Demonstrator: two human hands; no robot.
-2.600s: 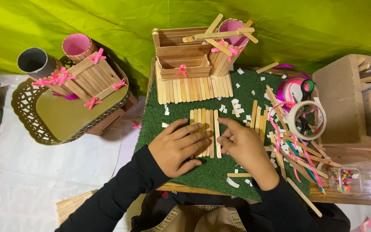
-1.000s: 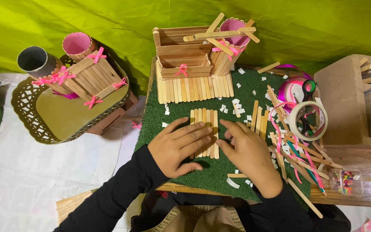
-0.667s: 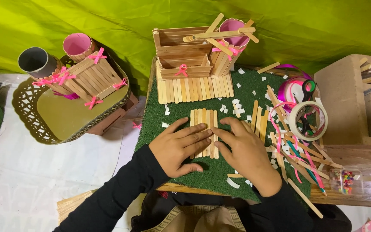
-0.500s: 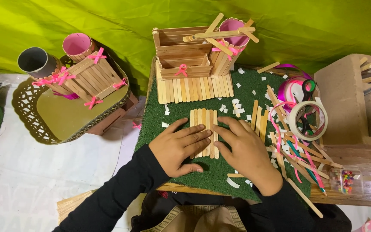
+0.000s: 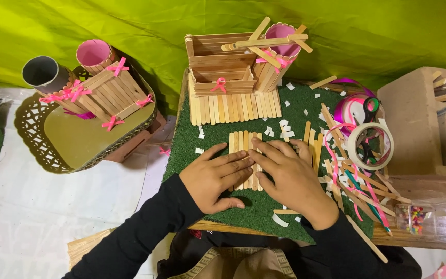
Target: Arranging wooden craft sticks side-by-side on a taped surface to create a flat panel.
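A row of wooden craft sticks [image 5: 242,142] lies side by side on a green turf mat [image 5: 212,135]. My left hand [image 5: 213,178] rests flat on the row's left and lower part, fingers spread. My right hand [image 5: 291,178] lies over the row's right side, its fingers pressing across the sticks toward the left. Both hands press on the sticks without gripping anything. The lower ends of the sticks are hidden under my palms.
A finished stick box with pink bows [image 5: 222,72] and a stick-wrapped cup [image 5: 277,51] stand at the mat's far edge. Loose sticks and pink ribbon [image 5: 352,175], a tape roll [image 5: 370,146] and scissors [image 5: 368,111] lie to the right. A gold tray [image 5: 73,142] with another stick holder [image 5: 107,93] sits left.
My right hand has slid further left over the stick row, so its fingers now cover the sticks beside my left hand. The left hand has barely moved.
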